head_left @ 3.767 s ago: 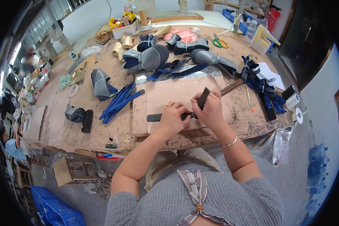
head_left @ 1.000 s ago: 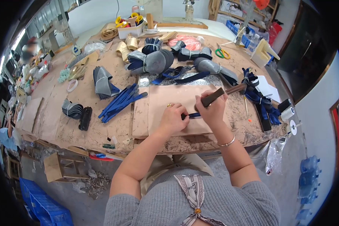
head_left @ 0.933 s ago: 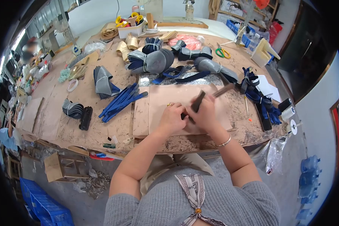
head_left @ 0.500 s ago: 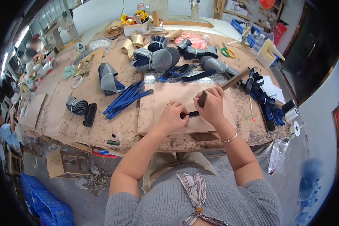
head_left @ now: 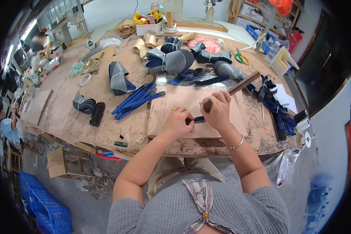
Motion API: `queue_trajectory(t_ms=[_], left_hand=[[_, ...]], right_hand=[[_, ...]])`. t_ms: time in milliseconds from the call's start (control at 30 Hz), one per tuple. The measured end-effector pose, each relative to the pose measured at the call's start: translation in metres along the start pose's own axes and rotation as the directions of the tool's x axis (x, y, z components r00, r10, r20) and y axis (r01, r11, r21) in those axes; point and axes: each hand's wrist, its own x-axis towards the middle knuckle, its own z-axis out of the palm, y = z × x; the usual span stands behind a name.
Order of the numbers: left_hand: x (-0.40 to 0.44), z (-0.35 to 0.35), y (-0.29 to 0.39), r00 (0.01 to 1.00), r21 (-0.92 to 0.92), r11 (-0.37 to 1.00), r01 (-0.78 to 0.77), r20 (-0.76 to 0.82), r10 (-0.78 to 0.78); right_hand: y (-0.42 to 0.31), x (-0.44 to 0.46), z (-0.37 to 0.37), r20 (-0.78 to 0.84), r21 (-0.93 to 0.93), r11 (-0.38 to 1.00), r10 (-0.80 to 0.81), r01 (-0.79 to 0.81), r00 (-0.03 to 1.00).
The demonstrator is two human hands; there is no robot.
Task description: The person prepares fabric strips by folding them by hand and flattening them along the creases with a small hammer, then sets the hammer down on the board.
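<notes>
My left hand (head_left: 177, 123) has its fingers closed on the left end of a short dark blue strip (head_left: 199, 119), close to the pale board (head_left: 175, 97). At the strip's right end, my right hand (head_left: 217, 112) is wrapped round a long brown wooden stick (head_left: 243, 82) that slants up and away to the right. The stick's near end shows beside the thumb. Whether the right fingers also touch the strip is hidden. Left of the board lies a pile of blue strips (head_left: 134, 101). Several grey and blue tied bundles (head_left: 171, 61) lie behind it.
Scissors with green and orange handles (head_left: 241, 58) lie at the back right. A black case (head_left: 97, 114) is on the left, and blue straps (head_left: 279, 107) lie right of the board. Thread spools (head_left: 303, 124) stand by the right edge. A co-worker (head_left: 8, 126) is at far left.
The view has shifted slightly, so the table's things appear a little farther right. Both hands keep nearly the same place, and more of the strip's blue face shows between them.
</notes>
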Motion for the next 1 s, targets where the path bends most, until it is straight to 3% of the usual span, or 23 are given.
queue_trajectory(t_ms=[33,100,167,267,367,400,500,533,633,667,767,800,900,933,1000], left_hand=[[0.002,-0.002,-0.001,1.000,0.010,1.000,-0.002,-0.013,0.002],[-0.001,-0.003,0.000,1.000,0.023,1.000,-0.004,-0.011,0.004],[-0.004,-0.005,-0.002,1.000,0.018,1.000,0.022,-0.011,-0.022],[-0.007,-0.008,-0.003,0.999,0.028,1.000,0.006,-0.050,-0.005],[-0.011,-0.014,-0.006,1.000,0.047,0.999,0.014,0.005,-0.015],[-0.009,-0.017,-0.007,0.999,0.059,0.998,0.018,0.030,-0.020],[-0.011,-0.021,-0.004,0.999,0.028,0.999,0.038,0.010,-0.039],[-0.010,-0.021,-0.005,0.999,0.036,0.999,0.037,0.003,-0.037],[-0.012,-0.022,-0.003,0.998,0.055,0.997,0.053,0.024,-0.055],[-0.012,-0.023,-0.002,0.997,0.062,0.995,0.072,0.038,-0.075],[-0.014,-0.022,-0.003,0.996,0.043,0.995,0.087,-0.009,-0.087],[-0.016,-0.019,-0.004,0.995,0.027,0.996,0.089,-0.038,-0.088],[-0.020,-0.018,-0.006,0.989,0.009,0.989,0.151,-0.011,-0.151],[-0.020,-0.021,-0.005,0.992,0.035,0.992,0.124,-0.022,-0.123],[-0.023,-0.025,-0.002,0.996,0.090,0.992,0.085,-0.044,-0.081]], right_hand=[[-0.004,0.002,0.000,-0.047,0.010,1.000,0.006,-0.005,0.999],[-0.002,-0.007,0.010,0.171,0.222,0.964,0.111,-0.148,0.979],[0.008,-0.004,0.011,0.119,0.060,0.997,0.049,-0.057,0.992],[-0.010,0.004,0.002,-0.009,0.022,1.000,-0.003,0.003,1.000],[-0.006,-0.005,0.015,0.178,0.275,0.951,0.092,-0.139,0.980],[-0.003,-0.001,0.011,0.219,0.238,0.957,0.114,-0.166,0.969],[-0.008,0.007,0.009,-0.015,0.049,0.999,0.013,-0.012,1.000],[-0.016,0.006,0.008,-0.037,0.149,0.987,0.072,-0.066,0.997],[-0.013,-0.004,0.022,0.182,0.334,0.926,0.120,-0.176,0.976],[-0.008,-0.001,0.020,0.169,0.254,0.957,0.100,-0.142,0.981],[-0.014,0.007,0.016,-0.068,0.038,0.999,0.034,-0.031,0.997],[-0.026,0.008,0.012,-0.091,0.113,0.991,0.084,-0.073,0.992],[-0.021,-0.005,0.026,0.142,0.320,0.939,0.086,-0.128,0.986],[-0.018,-0.003,0.024,0.158,0.313,0.935,0.122,-0.166,0.980],[-0.021,0.003,0.022,0.043,0.198,0.978,0.058,-0.065,0.997]])
